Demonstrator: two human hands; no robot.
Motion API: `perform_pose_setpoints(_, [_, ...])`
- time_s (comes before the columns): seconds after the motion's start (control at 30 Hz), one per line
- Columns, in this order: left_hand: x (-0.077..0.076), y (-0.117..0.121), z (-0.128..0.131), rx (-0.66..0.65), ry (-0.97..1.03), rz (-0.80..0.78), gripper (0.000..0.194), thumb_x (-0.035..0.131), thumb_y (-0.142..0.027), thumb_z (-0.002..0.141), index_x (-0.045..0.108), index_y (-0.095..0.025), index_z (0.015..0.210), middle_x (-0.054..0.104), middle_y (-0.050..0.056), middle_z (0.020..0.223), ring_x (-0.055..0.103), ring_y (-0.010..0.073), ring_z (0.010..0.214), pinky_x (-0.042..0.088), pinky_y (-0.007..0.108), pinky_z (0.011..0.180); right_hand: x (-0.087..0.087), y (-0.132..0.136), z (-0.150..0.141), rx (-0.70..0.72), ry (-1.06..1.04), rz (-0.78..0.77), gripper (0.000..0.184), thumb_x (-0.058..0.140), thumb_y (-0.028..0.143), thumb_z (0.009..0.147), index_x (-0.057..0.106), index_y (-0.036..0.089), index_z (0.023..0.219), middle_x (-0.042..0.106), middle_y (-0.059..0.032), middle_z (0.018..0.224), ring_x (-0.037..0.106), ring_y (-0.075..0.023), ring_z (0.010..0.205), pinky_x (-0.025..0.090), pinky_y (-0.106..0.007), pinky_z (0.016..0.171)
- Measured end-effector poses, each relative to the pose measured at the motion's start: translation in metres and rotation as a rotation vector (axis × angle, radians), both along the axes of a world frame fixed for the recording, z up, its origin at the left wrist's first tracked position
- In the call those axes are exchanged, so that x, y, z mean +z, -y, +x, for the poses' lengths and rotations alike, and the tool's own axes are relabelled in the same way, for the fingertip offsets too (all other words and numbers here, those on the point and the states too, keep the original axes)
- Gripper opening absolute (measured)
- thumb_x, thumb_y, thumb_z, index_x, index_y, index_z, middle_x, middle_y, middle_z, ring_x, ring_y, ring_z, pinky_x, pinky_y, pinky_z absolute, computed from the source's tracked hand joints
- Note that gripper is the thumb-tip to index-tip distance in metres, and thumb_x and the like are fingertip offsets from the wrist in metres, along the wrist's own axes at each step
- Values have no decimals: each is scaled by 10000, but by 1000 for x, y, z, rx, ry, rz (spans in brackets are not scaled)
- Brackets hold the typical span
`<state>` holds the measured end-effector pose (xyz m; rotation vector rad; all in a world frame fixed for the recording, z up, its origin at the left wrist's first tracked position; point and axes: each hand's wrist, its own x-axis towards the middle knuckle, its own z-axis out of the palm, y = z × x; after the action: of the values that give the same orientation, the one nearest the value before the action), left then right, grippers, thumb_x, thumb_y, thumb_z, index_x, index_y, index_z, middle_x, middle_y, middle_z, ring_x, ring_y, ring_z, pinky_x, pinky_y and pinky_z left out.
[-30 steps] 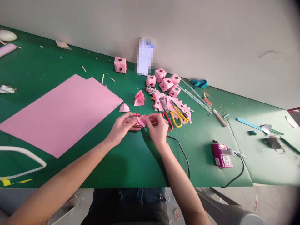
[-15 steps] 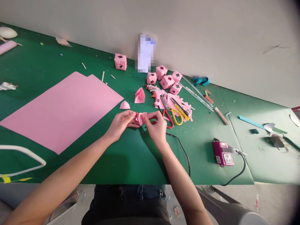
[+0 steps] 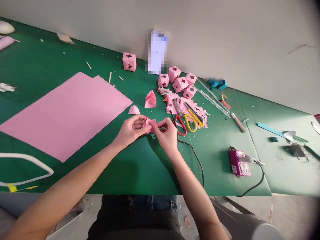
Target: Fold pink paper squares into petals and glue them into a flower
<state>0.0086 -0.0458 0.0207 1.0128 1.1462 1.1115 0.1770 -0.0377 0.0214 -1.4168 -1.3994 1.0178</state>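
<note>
A small folded pink paper piece (image 3: 151,122) is pinched between my two hands above the green table. My left hand (image 3: 131,129) grips it from the left, thumb in front and fingers curled behind. My right hand (image 3: 167,134) holds its right side between thumb and forefinger. Just beyond my hands lie a small pink paper cap (image 3: 134,109) and a larger folded pink paper piece (image 3: 150,99). To the right, red-handled scissors (image 3: 181,125) and yellow-handled scissors (image 3: 192,123) lie beside a pink glue gun (image 3: 170,102).
Several pink paper polyhedra (image 3: 180,84) cluster near the wall; another polyhedron (image 3: 129,62) stands left of a propped blurred screen (image 3: 157,51). Large pink sheets (image 3: 65,116) cover the left. Paper scraps (image 3: 200,111), clear glue sticks (image 3: 212,101), a purple power adapter (image 3: 239,163) and black cord (image 3: 195,156) lie right.
My left thumb has shifted right and down onto the front of the paper piece. My right hand keeps its pinch. The whole view has tilted slightly.
</note>
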Motion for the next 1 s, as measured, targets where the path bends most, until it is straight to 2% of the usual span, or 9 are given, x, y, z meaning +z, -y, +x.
perform_pose_setpoints(0.17, [0,1,1,80,-50,25,355,900,-461,757,729,-191,912,808,69,885,787,250,822,649,365,776,3,5,-4,84,-46,-6,475,691,691,927,591,253,772,706,9,703,608,-154,601,454,-279,545])
perform_pose_setpoints(0.3, [2,-1,-1,118,-56,37,270,874,-387,773,755,-192,917,830,83,991,794,265,941,643,378,853,6,7,-3,80,-96,-18,478,571,700,1000,647,250,857,735,-11,756,672,-170,656,523,-293,597])
perform_pose_setpoints(0.43, [1,-1,0,141,-49,13,257,875,-369,760,755,-189,899,829,80,965,792,266,925,652,377,829,7,7,-4,89,-84,-28,388,706,631,933,699,243,942,794,-25,835,735,-190,741,547,-296,631])
perform_pose_setpoints(0.6, [-1,-1,0,138,-2,8,283,908,-368,747,754,-182,896,835,82,971,800,258,912,671,378,842,4,6,-4,86,-84,-13,306,744,541,908,721,237,879,803,-21,826,728,-190,746,565,-324,701])
perform_pose_setpoints(0.77, [-3,0,0,128,-26,85,348,925,-445,770,784,-165,920,833,92,932,815,258,890,685,378,835,3,6,-4,79,-129,-11,276,788,496,879,725,229,846,796,-20,842,731,-192,789,571,-335,751])
perform_pose_setpoints(0.87, [-5,2,0,184,-145,255,253,873,-398,844,784,-175,926,847,82,949,832,242,851,695,368,830,7,7,-5,71,-149,-26,254,821,467,848,727,236,894,789,-17,899,724,-184,821,560,-322,739])
perform_pose_setpoints(0.93, [-8,3,-4,280,-341,500,121,804,-310,914,785,-193,938,863,69,979,843,226,868,691,347,854,12,8,-5,23,-200,-53,313,873,478,795,714,242,926,771,-15,934,704,-174,824,546,-299,695])
perform_pose_setpoints(1.0, [-10,3,-9,380,-554,780,43,738,-212,948,779,-212,933,875,51,992,850,218,921,686,329,886,19,9,-4,26,-339,-162,381,885,550,776,701,234,885,735,-13,881,668,-160,779,529,-277,635])
